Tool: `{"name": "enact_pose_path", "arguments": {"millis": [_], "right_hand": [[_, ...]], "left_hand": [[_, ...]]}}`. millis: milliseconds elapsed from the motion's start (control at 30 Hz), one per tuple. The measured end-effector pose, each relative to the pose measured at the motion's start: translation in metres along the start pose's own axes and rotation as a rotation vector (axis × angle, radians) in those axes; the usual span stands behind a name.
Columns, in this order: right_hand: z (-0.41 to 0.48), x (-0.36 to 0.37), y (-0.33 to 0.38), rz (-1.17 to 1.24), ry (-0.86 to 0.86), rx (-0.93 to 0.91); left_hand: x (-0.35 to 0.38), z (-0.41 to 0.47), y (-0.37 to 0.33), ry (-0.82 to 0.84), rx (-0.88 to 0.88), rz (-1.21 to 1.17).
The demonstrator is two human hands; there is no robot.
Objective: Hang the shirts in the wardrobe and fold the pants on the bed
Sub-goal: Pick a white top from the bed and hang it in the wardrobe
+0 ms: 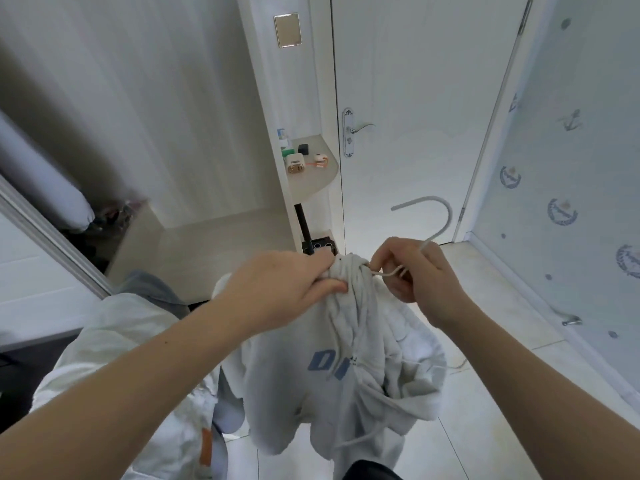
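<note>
Light grey cotton hoodie with blue chest lettering (pixel 311 393) at centre frame, hanging from both hands. Long axis runs straight down toward the bottom edge, with its hem well above the tiled floor.

Left grip (pixel 287 282): fingers and thumb curled tight round the bunched neck fabric.

Right grip (pixel 415 271): fingers pinching the stem of a thin white hanger (pixel 440 209), just beside the bunched neck. One arm of the hanger runs into the fabric. How far it sits inside the shoulders, cannot tell.

Hook rises to the upper right of the right grip, with its open tip pointing toward frame left.

Open wardrobe bay with pale floor panel (pixel 207 244) lies to the upper left, beyond the left grip, which is the nearer hand. No rail in frame.

Edges, as I judge them: wardrobe side panel carrying a rounded corner shelf (pixel 322 181) stands between hook and bay. White closed door (pixel 415 98) directly behind. White garment (pixel 114 341) piled lower left. Open room lies left and upward.
</note>
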State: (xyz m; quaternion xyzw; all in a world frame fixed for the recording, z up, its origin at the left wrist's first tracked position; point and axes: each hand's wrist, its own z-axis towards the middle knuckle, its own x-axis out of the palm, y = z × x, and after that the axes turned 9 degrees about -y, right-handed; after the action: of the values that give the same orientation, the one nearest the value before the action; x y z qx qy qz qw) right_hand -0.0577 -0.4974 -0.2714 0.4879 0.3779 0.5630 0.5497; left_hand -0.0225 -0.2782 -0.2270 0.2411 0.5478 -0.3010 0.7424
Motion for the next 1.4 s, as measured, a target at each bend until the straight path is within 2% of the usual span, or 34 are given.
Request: {"name": "enact_pose_path", "arguments": {"millis": [200,367,400,500,533,567,667,700,833,1067,1133,1267,1400], "right_hand": [[-0.002,0.023,-0.013,-0.214,-0.064,-0.028],[-0.012,0.024,-0.025,-0.272,0.007,-0.058],[-0.017,0.02,-0.028,-0.303,-0.03,-0.104],[-0.038,0.0,-0.043,-0.459,-0.287,-0.321],[-0.047,-0.005,-0.051,-0.494,-0.293,-0.347],[-0.056,-0.006,-0.059,-0.526,-0.227,-0.317],[-0.075,0.012,-0.082,-0.579,0.136,-0.033],[-0.078,0.018,-0.091,-0.578,0.198,0.011],[-0.076,0.025,-0.104,-0.613,0.19,-0.012],[-0.074,0.01,-0.108,-0.791,0.166,-0.042],[-0.07,0.008,-0.103,-0.792,0.278,0.027],[-0.059,0.0,-0.104,-0.931,0.656,0.248],[-0.052,-0.021,-0.128,-1.152,0.763,0.4]], "left_hand": [[0.027,-0.008,-0.031,-0.033,-0.11,-0.206],[0.037,-0.025,-0.018,-0.044,-0.247,-0.351],[0.039,-0.03,-0.013,-0.088,-0.288,-0.399],[0.047,-0.046,-0.008,-0.243,-0.391,-0.539],[0.049,-0.051,-0.009,-0.295,-0.429,-0.584],[0.052,-0.055,-0.011,-0.351,-0.473,-0.625],[0.06,-0.062,-0.024,-0.486,-0.605,-0.687],[0.063,-0.062,-0.029,-0.508,-0.633,-0.704],[0.07,-0.065,-0.04,-0.532,-0.709,-0.798],[0.079,-0.087,-0.028,-0.563,-0.803,-0.821],[0.081,-0.094,-0.026,-0.586,-0.828,-0.84],[0.083,-0.106,-0.021,-0.587,-0.792,-0.877],[0.084,-0.115,-0.009,-0.556,-0.77,-0.867]]}}
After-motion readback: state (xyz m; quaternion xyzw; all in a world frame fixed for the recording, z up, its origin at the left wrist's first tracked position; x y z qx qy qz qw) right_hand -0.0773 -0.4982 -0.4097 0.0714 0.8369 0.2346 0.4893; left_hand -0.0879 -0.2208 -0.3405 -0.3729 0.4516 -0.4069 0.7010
